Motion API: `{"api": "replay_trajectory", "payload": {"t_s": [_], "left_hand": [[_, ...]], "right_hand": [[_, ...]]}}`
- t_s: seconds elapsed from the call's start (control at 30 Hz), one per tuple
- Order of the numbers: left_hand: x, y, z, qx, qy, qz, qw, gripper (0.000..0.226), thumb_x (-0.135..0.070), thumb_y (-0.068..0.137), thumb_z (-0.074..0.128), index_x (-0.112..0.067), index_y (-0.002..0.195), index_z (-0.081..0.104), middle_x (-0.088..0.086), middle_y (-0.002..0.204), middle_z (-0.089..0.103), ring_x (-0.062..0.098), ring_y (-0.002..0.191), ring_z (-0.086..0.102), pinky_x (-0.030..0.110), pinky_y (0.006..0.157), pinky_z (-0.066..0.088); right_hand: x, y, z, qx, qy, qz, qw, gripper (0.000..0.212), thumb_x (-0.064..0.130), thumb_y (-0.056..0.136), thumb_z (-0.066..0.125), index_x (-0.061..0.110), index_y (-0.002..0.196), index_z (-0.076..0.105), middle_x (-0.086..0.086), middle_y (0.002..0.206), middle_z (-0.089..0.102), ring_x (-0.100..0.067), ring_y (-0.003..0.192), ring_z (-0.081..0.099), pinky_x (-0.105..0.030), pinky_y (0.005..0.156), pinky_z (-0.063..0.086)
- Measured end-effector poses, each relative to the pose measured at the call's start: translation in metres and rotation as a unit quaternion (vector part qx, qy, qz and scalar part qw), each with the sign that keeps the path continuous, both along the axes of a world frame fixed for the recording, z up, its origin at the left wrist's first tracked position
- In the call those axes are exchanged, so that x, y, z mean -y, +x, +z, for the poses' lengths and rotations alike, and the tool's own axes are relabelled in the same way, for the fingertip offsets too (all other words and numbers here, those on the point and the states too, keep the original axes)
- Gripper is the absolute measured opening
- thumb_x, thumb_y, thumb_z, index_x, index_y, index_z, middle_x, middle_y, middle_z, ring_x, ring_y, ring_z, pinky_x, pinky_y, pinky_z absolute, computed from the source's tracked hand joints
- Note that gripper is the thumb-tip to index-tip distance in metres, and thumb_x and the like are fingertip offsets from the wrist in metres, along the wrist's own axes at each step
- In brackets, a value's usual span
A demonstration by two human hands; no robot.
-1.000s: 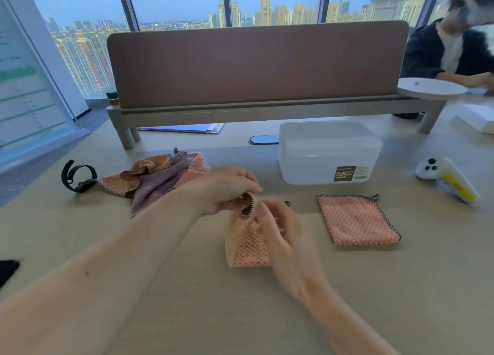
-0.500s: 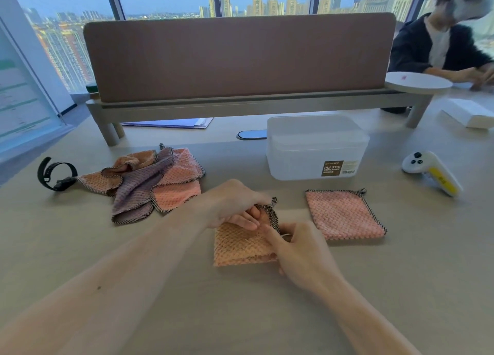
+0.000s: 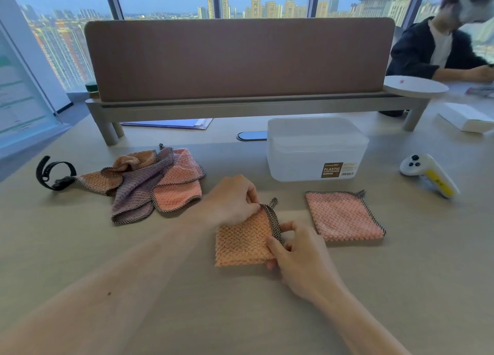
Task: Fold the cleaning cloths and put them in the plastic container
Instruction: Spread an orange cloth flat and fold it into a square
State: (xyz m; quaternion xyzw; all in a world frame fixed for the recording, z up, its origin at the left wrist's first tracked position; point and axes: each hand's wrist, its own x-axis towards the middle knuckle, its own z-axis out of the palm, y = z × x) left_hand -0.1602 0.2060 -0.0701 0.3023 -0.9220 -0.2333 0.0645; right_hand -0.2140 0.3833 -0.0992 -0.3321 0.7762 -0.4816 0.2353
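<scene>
An orange cleaning cloth (image 3: 242,241) lies folded into a small square on the table in front of me. My left hand (image 3: 232,199) pinches its far right corner by the dark hem. My right hand (image 3: 299,253) grips the near end of that same hemmed right edge. To the right lies a pink folded cloth (image 3: 343,215), flat and untouched. A loose pile of unfolded cloths (image 3: 149,181), orange, purple and pink, sits to the left. The translucent plastic container (image 3: 315,149) stands behind the cloths with its lid on.
A black strap (image 3: 53,171) lies at the far left. A white and yellow controller (image 3: 427,174) rests at the right. A desk divider on legs (image 3: 240,60) crosses the back of the table. Another person (image 3: 441,47) sits behind it at the right.
The orange cloth, held up and narrow a second ago, now lies flat on the table as a square. Both hands have come down with it and hold its right edge.
</scene>
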Motion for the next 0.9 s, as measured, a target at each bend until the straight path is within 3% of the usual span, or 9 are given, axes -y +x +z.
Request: {"api": "replay_trajectory", "payload": {"t_s": [0.13,0.3,0.4,0.5,0.57,0.6,0.67,0.8,0.9], "left_hand": [[-0.001,-0.001,-0.003,0.010,-0.025,0.018,0.999,0.011,-0.032,0.086,0.070,-0.031,0.076,0.065,-0.017,0.075,0.060,0.016,0.089,0.067,0.035,0.085,0.057],[-0.006,0.003,-0.002,0.014,-0.036,0.029,0.999,0.011,-0.040,0.081,0.067,-0.032,0.086,0.060,-0.011,0.089,0.064,0.020,0.092,0.066,0.040,0.082,0.057],[-0.021,0.014,-0.005,-0.055,-0.118,0.007,0.991,0.023,-0.036,0.088,0.062,-0.032,0.110,0.057,-0.011,0.104,0.062,0.018,0.101,0.063,0.038,0.085,0.054],[-0.042,0.033,-0.021,-0.035,-0.196,-0.059,0.978,0.045,-0.045,0.096,0.039,-0.028,0.137,0.049,-0.006,0.135,0.058,0.018,0.127,0.052,0.035,0.106,0.040],[-0.048,0.044,-0.036,0.059,-0.176,-0.085,0.979,0.076,-0.051,0.088,0.009,-0.023,0.157,0.027,0.000,0.163,0.031,0.020,0.152,0.025,0.035,0.124,0.017],[-0.049,0.046,-0.045,0.089,-0.163,-0.093,0.978,0.085,-0.051,0.083,0.000,-0.022,0.162,0.012,0.000,0.170,0.014,0.018,0.157,0.008,0.035,0.127,0.005],[-0.048,0.046,-0.058,0.099,-0.170,-0.093,0.976,0.086,-0.050,0.082,-0.005,-0.023,0.163,-0.004,-0.002,0.172,-0.005,0.014,0.157,-0.010,0.037,0.127,-0.006],[-0.039,0.056,-0.056,0.081,-0.138,-0.073,0.984,0.083,-0.053,0.086,-0.005,-0.020,0.163,-0.002,-0.004,0.172,-0.004,0.009,0.156,-0.011,0.035,0.127,-0.008],[-0.011,0.075,-0.046,0.038,-0.077,-0.002,0.996,0.085,-0.066,0.088,0.016,-0.022,0.160,0.025,-0.003,0.167,0.023,0.015,0.154,0.018,0.037,0.126,0.015]], "right_hand": [[0.001,0.000,0.004,-0.030,0.008,0.007,0.999,0.007,0.019,0.099,0.061,0.022,0.101,0.055,-0.003,0.061,0.073,0.008,0.043,0.057,-0.004,0.046,0.038],[-0.003,0.002,0.007,-0.077,0.052,0.020,0.995,0.019,0.031,0.098,0.062,0.031,0.107,0.045,0.004,0.070,0.069,0.003,0.064,0.063,-0.008,0.057,0.043],[-0.008,-0.005,0.009,-0.258,0.141,0.008,0.956,0.043,0.051,0.096,0.055,0.033,0.131,0.039,0.005,0.089,0.069,-0.013,0.093,0.064,-0.027,0.073,0.049],[-0.003,-0.007,0.015,-0.399,0.091,0.002,0.912,0.037,0.046,0.101,0.044,0.027,0.132,0.046,0.007,0.108,0.064,-0.018,0.101,0.064,-0.032,0.073,0.047],[0.009,-0.005,0.008,-0.405,0.076,0.081,0.908,0.048,0.044,0.102,0.030,0.022,0.142,0.044,0.004,0.138,0.054,-0.017,0.128,0.051,-0.031,0.100,0.045],[0.015,-0.003,0.002,-0.388,0.087,0.125,0.909,0.059,0.048,0.102,0.022,0.020,0.152,0.035,0.003,0.155,0.041,-0.015,0.144,0.035,-0.030,0.116,0.033],[0.024,-0.004,-0.013,-0.342,0.134,0.183,0.912,0.077,0.062,0.096,0.006,0.023,0.162,0.007,0.008,0.170,0.007,-0.004,0.155,-0.002,-0.028,0.126,0.004],[0.025,-0.017,-0.022,-0.329,0.206,0.200,0.900,0.089,0.071,0.086,-0.006,0.022,0.160,-0.010,0.010,0.168,-0.011,0.001,0.151,-0.018,-0.031,0.126,-0.007],[0.024,-0.019,-0.023,-0.351,0.225,0.193,0.888,0.078,0.064,0.097,0.004,0.020,0.159,-0.014,0.009,0.168,-0.015,-0.002,0.151,-0.019,-0.034,0.126,-0.008]]}}
